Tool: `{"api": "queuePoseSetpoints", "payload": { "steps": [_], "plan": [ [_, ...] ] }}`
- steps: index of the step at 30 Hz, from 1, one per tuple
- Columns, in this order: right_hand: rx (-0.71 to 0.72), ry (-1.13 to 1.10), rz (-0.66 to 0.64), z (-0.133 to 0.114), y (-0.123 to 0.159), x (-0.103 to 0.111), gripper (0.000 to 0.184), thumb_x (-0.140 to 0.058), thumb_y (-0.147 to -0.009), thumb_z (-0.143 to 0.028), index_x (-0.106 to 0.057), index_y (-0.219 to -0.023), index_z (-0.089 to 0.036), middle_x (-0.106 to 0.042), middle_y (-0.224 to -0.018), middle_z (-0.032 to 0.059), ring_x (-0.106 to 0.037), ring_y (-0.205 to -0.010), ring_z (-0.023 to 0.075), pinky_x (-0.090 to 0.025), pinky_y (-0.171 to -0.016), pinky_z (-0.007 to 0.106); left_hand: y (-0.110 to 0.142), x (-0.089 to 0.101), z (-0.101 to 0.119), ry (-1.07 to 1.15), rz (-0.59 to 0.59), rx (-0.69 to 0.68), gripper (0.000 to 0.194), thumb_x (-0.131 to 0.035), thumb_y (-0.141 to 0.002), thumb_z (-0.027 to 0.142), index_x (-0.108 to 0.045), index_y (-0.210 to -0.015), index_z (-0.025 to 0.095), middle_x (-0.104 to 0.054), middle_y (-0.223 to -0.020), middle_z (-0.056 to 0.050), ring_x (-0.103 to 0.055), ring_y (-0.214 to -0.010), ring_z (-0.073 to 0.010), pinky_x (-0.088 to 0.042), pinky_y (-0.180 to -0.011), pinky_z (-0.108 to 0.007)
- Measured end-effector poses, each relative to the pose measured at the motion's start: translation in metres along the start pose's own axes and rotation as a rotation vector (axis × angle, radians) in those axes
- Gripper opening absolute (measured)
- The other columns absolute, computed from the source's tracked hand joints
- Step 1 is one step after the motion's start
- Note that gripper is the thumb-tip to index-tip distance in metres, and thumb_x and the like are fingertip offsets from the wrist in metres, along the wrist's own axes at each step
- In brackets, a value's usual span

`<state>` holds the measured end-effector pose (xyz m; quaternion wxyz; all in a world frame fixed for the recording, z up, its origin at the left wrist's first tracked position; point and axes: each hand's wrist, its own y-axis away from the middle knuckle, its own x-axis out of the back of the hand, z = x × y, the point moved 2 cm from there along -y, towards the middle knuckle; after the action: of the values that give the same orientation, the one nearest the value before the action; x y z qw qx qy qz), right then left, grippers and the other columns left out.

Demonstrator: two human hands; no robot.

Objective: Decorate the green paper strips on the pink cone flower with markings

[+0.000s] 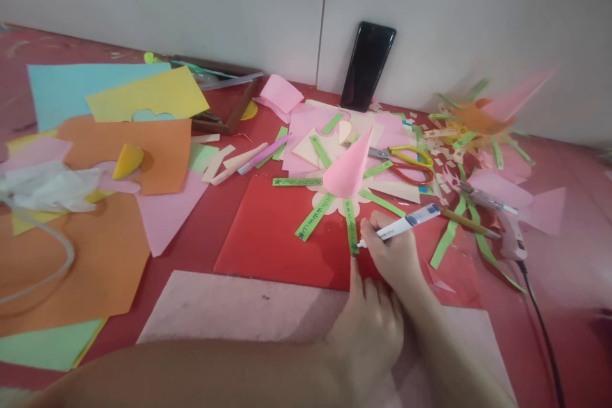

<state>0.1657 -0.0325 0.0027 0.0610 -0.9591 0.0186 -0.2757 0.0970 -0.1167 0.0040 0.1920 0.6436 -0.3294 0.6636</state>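
My right hand [394,254] is closed around a white marker with a blue-grey end [401,225]. Its tip meets a green paper strip [350,220] near a small dark star, below a column of written marks. Just below, my left hand [370,319] stretches its index finger to the strip's lower end, while the other fingers curl loosely with nothing visible in them. The strip is one of several radiating from a pink paper cone [348,169], which stands on a scalloped cream paper base [318,199]. Beneath lies a glossy red sheet [282,239].
A dark phone [368,67] leans against the wall. Scissors with yellow handles [411,154] and a pair with red handles [414,174] lie behind the cone. To the right are a corded glue gun [511,229] and another cone piece [502,111]. Coloured paper [167,159] covers the left.
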Motion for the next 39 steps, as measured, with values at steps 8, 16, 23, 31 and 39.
{"api": "queuePoseSetpoints", "payload": {
  "steps": [8,16,23,31,39],
  "plan": [
    [0.010,0.016,0.011,0.0001,-0.0003,0.0007,0.034,-0.046,-0.075,-0.020,-0.020,-0.053,-0.021,-0.020,-0.045,-0.0079,-0.022,-0.042,0.0062,-0.021,-0.039,0.020,-0.0001,-0.0011,-0.0006,0.000,0.012,0.006,0.021,-0.044,-0.075,0.015,-0.063,-0.082,0.010,-0.062,-0.067,-0.006,-0.057,-0.063,-0.0226,-0.040,-0.082,-0.056],
    [-0.006,0.009,-0.009,0.0009,0.0003,-0.0003,0.034,-0.047,-0.075,-0.021,-0.022,-0.052,-0.021,-0.021,-0.045,-0.0075,-0.023,-0.042,0.0063,-0.021,-0.039,0.020,0.0004,-0.0010,-0.0004,0.008,-0.003,-0.002,0.022,-0.044,-0.075,0.015,-0.062,-0.085,0.010,-0.063,-0.070,-0.007,-0.057,-0.066,-0.0237,-0.039,-0.083,-0.058],
    [0.028,0.036,0.017,-0.0014,-0.0006,0.0010,0.034,-0.046,-0.074,-0.019,-0.020,-0.053,-0.021,-0.021,-0.044,-0.0078,-0.022,-0.041,0.0059,-0.021,-0.038,0.020,-0.0003,-0.0007,-0.0014,0.003,-0.005,-0.008,0.022,-0.041,-0.077,0.013,-0.063,-0.081,0.011,-0.061,-0.066,-0.006,-0.056,-0.062,-0.0216,-0.040,-0.081,-0.056],
    [-0.008,0.008,0.026,0.0010,-0.0002,0.0008,0.035,-0.047,-0.075,-0.022,-0.021,-0.052,-0.021,-0.021,-0.045,-0.0077,-0.023,-0.042,0.0061,-0.023,-0.039,0.020,0.0004,-0.0019,0.0000,-0.003,-0.009,-0.002,0.022,-0.042,-0.077,0.015,-0.062,-0.084,0.010,-0.062,-0.068,-0.007,-0.056,-0.064,-0.0224,-0.039,-0.083,-0.057],
    [-0.006,0.008,-0.002,-0.0011,-0.0011,0.0007,0.035,-0.047,-0.075,-0.022,-0.021,-0.052,-0.021,-0.021,-0.044,-0.0076,-0.023,-0.042,0.0062,-0.022,-0.038,0.019,0.0000,-0.0026,0.0006,0.001,0.007,0.006,0.023,-0.039,-0.076,0.013,-0.062,-0.082,0.010,-0.060,-0.064,-0.006,-0.055,-0.060,-0.0216,-0.038,-0.083,-0.058]
  ]
}}
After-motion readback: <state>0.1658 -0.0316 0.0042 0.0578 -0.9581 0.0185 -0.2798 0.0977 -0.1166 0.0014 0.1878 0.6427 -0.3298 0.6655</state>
